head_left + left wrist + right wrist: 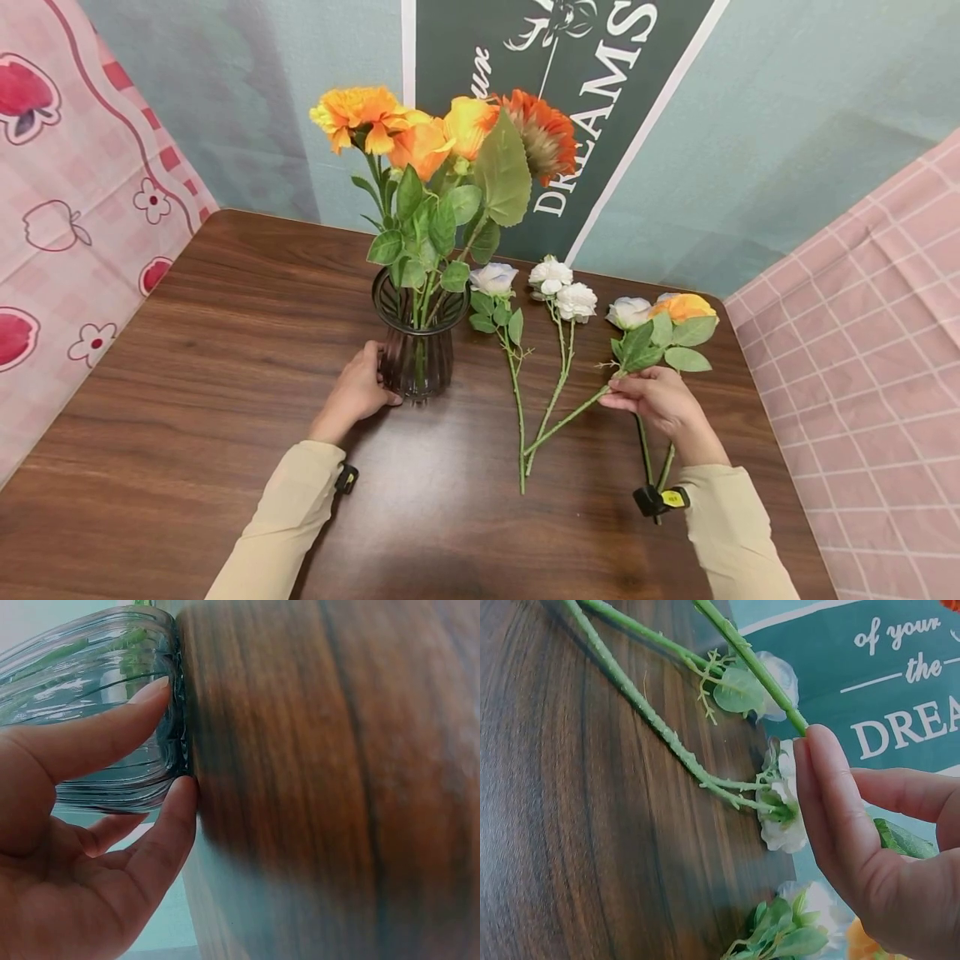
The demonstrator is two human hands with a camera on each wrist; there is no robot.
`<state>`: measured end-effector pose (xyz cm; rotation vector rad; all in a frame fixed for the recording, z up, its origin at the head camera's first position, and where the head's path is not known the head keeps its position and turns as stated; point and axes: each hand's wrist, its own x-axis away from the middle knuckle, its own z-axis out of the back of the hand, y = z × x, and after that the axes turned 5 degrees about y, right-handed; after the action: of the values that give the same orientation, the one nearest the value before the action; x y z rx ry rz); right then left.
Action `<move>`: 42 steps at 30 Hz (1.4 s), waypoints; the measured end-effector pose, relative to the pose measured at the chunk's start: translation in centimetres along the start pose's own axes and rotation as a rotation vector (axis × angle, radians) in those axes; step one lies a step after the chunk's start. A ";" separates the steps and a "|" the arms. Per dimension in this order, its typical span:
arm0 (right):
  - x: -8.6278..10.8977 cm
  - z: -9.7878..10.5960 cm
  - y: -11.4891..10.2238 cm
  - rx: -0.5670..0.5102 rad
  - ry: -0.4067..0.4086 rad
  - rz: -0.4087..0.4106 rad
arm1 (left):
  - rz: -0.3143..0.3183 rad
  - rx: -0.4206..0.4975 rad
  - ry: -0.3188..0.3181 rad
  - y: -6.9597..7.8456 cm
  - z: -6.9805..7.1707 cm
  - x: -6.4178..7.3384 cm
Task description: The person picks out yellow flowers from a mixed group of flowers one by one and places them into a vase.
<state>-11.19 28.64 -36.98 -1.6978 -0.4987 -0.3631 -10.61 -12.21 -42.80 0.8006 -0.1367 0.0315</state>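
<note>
A ribbed, dark-tinted glass vase (420,362) stands upright on the table, filled with orange and yellow artificial flowers (420,146). Low on its left side, my left hand (356,387) grips it; in the left wrist view the thumb lies across the ribbed glass (112,694) near the base. My right hand (663,404) pinches the green stem of an orange-yellow rose (686,307) just below its leaves. That stem (757,667) slants up from the fingertips in the right wrist view. Beyond the right hand lies a pale rose (628,312), its lower stem partly hidden.
Between vase and right hand lie a pale bluish rose (492,279) and a white double-headed flower (573,302), stems towards me. A wooden table (187,375) carries everything. Behind hangs a blue-grey cloth with a dark printed panel (487,33); pink patterned cloths flank both sides.
</note>
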 end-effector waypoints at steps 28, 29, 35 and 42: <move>0.0 -3.0 -3.1 -0.066 -0.062 0.144 | 0.006 0.013 0.010 0.1 0.0 0.2; 0.1 -3.2 -3.3 -0.069 -0.060 0.148 | 0.005 0.012 0.011 0.1 0.0 0.2; 0.4 -4.2 -4.6 -0.076 -0.044 0.166 | 0.010 0.008 0.011 0.1 -0.1 0.1; 0.8 -4.8 -5.8 -0.130 -0.040 0.206 | 0.018 0.009 0.008 0.1 -0.2 0.1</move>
<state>-13.32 24.86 -30.78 -1.8665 -0.3302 -0.2158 -10.46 -12.02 -42.83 0.8085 -0.1366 0.0521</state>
